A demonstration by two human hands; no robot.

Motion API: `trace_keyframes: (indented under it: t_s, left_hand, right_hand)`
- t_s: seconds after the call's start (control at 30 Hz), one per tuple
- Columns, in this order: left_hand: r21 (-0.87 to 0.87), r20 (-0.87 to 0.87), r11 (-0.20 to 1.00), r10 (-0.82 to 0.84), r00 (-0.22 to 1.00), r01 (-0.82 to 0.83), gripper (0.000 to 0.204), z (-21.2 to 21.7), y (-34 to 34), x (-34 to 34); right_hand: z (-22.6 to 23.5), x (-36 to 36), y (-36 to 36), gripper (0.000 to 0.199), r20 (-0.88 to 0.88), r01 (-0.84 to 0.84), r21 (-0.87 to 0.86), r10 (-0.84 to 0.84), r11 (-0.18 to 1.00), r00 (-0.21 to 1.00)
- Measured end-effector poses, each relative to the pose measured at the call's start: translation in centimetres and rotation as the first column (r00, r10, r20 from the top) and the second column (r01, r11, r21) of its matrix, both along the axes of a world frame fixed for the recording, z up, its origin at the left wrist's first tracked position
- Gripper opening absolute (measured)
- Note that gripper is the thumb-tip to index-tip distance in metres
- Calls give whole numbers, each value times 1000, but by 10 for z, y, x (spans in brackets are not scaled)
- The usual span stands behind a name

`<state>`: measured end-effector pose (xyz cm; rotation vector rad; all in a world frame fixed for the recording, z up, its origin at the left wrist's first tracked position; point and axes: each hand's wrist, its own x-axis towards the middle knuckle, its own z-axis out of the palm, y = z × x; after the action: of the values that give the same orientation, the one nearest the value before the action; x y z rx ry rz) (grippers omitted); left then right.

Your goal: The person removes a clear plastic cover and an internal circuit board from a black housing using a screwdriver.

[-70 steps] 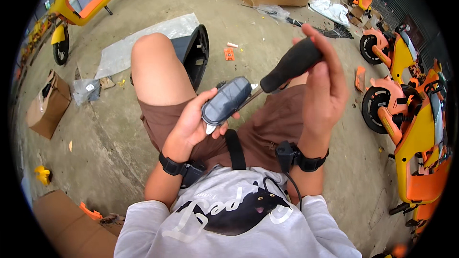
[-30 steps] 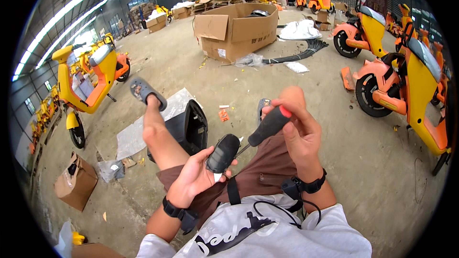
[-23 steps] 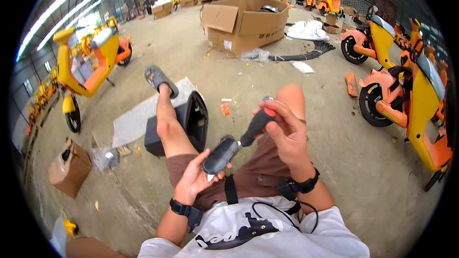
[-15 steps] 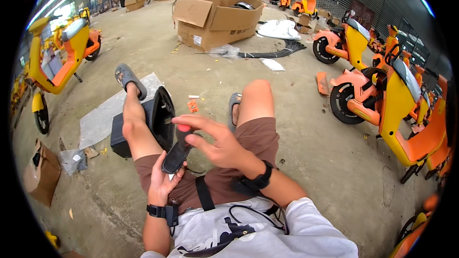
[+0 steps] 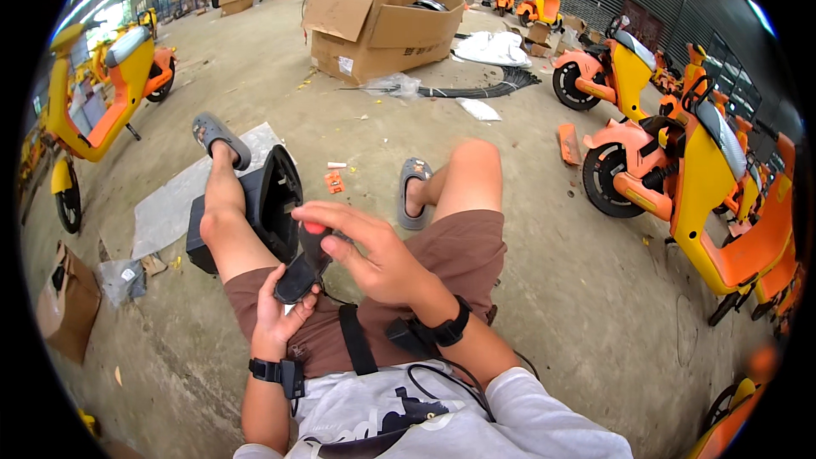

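My left hand point(image 5: 274, 316) is closed round a long, flat black piece point(image 5: 296, 282) with a rounded end, held over my left thigh. Above it, my right hand point(image 5: 381, 265) has thumb and fingers bent round a dark, stubby object point(image 5: 311, 246) with a red end. That object meets the far end of the flat piece; whether the two are joined I cannot tell. A thin black cable shows beside them. By my left leg, a black open shell point(image 5: 283, 195) stands tilted, its hollow side facing right.
A clear plastic sheet point(image 5: 161, 217) lies under the shell. Small orange pieces point(image 5: 334, 181) sit between my feet. A large cardboard box point(image 5: 399, 42) and a bundle of black cables point(image 5: 501, 85) are ahead. Yellow-orange scooters point(image 5: 705, 204) line the right; another scooter point(image 5: 115, 110) stands left.
My right foot and lower leg show more, with the right knee slightly farther right. Both hands appear slightly farther left, keeping the same hold on the black piece and the red-ended object.
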<state>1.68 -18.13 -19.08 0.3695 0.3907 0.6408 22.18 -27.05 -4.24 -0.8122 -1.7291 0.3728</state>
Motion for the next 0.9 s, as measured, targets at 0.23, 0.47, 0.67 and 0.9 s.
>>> trace_keyframes:
  t_s: [0.23,0.47,0.67,0.9]
  left_hand:
    - [6,-8,1000,-19,1000,19,54,-2,-4,-3]
    - [22,-64,1000,12,998,-11,53,-6,-3,-3]
    - [-6,-59,999,31,998,-31,50,-8,-2,-4]
    - [43,-98,995,98,990,-94,50,-5,-6,0]
  right_hand:
    - [-8,-13,-5,34,-33,32,-4,-32,999,999]
    - [-15,-19,3,32,-59,107,53,-104,993,993]
    - [-23,-10,5,33,-174,31,-15,-33,999,984]
    - [-18,-4,2,35,-246,-180,-102,151,978,957]
